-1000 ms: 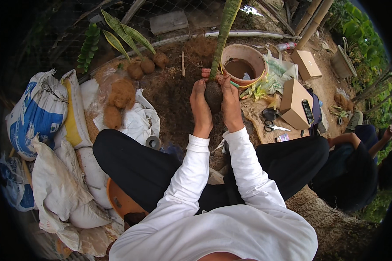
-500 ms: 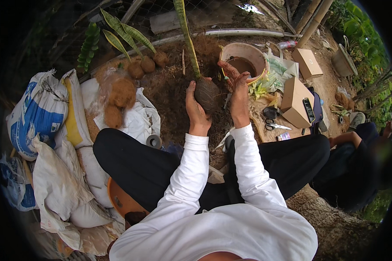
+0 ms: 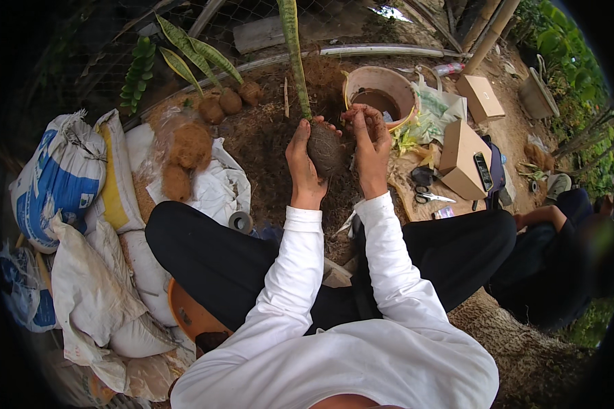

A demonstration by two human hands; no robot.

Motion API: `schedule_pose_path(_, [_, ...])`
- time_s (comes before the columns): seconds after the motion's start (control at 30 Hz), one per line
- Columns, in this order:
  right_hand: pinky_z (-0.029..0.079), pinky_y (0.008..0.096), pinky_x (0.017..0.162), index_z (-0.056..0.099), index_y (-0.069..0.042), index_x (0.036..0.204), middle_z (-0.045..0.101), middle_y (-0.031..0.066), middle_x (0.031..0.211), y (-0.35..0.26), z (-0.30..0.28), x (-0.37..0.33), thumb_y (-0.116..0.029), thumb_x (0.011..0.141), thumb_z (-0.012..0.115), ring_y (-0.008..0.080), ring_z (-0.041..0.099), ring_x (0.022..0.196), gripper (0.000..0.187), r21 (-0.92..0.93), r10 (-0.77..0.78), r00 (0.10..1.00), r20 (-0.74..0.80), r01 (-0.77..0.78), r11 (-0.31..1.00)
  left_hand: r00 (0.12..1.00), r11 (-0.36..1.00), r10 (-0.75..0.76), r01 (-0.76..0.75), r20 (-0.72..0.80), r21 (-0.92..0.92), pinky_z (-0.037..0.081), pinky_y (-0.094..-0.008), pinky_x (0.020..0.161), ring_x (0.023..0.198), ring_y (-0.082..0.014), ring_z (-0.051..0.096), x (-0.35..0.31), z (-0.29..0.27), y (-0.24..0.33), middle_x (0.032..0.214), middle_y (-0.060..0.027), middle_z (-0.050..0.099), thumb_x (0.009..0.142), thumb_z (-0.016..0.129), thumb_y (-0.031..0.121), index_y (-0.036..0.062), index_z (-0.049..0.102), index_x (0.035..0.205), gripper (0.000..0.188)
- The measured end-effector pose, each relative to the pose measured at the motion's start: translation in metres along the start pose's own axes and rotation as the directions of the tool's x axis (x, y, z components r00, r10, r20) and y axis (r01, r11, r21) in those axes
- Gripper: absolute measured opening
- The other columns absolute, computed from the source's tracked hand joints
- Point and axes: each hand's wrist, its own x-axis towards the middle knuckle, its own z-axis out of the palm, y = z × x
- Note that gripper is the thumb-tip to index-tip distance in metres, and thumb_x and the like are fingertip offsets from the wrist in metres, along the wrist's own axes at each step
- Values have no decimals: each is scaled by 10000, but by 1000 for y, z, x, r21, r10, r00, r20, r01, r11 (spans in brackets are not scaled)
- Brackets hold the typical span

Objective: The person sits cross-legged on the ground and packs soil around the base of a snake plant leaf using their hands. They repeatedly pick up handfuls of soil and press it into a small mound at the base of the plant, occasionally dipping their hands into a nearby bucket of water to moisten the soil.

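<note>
A round, dark root ball [image 3: 326,150] with fine strands across its surface rests in my left hand [image 3: 304,163]. My fingers curl round its left side and far edge. One tall snake plant leaf [image 3: 292,54] with yellow margins rises from the top of the ball. To the right of it, apart from the ball, my right hand [image 3: 371,146] has its thumb and fingertips pinched together. Whatever lies in that pinch is too small to make out. Dark loose soil [image 3: 269,157] spreads below both hands.
A bucket [image 3: 353,85] of muddy water stands just beyond my right hand. Farther right are scissors [image 3: 434,198], a cardboard box [image 3: 460,160] and a phone [image 3: 483,172]. Left lie fibre balls [image 3: 191,146], tape [image 3: 240,221] and sacks [image 3: 65,177]. Another person [image 3: 546,218] sits at right.
My right hand has gone from spread fingers to a pinch and turned inward, toward the ball. The left hand still holds the ball, which has turned slightly.
</note>
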Motion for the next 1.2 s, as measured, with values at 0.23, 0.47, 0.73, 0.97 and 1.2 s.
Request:
schedule_pose_path(0.23, [485, 237, 756, 623, -38, 932, 629, -19, 909, -17, -7, -9, -64, 841, 802, 60, 572, 845, 203, -103, 32, 889, 457, 18, 994, 995, 995, 24, -32, -99, -89, 561, -408, 709, 825, -250, 677, 22, 7, 31, 900, -90, 641, 995, 579, 358, 71, 599, 980, 288])
schedule_pose_path(0.47, [492, 242, 765, 665, 3, 921, 664, 15, 874, -13, 6, -16, -52, 822, 795, 74, 595, 844, 172, -132, 68, 895, 440, -10, 991, 987, 995, 60, -70, -147, -65, 552, -409, 724, 831, -268, 666, 26, -2, 30, 872, -91, 643, 975, 591, 341, 70, 604, 953, 272])
schedule_pose_path(0.73, [520, 301, 762, 750, -30, 1008, 720, 87, 898, -15, 10, -14, -34, 809, 782, 160, 657, 838, 202, -242, -93, 900, 425, 212, 947, 988, 995, 56, -66, -141, -70, 551, -395, 762, 838, -278, 668, 20, 1, 37, 862, -103, 646, 967, 595, 342, 55, 611, 948, 289])
schedule_pose_path(0.97, [526, 310, 726, 800, -68, 958, 729, 92, 840, -16, 10, -9, -43, 771, 802, 192, 665, 771, 189, -274, -232, 841, 489, 401, 874, 984, 996, 44, -57, -170, -75, 558, -396, 724, 789, -261, 668, 20, -1, 37, 848, -102, 635, 992, 578, 332, 57, 591, 964, 277])
schedule_pose_path(1.2, [523, 294, 715, 797, -55, 938, 734, 87, 849, -10, 14, -15, -62, 767, 818, 167, 663, 749, 173, -279, -214, 885, 414, 348, 895, 976, 999, -3, -9, -218, -54, 558, -396, 697, 775, -250, 671, 15, 5, 39, 838, -101, 641, 1004, 566, 322, 57, 585, 971, 267])
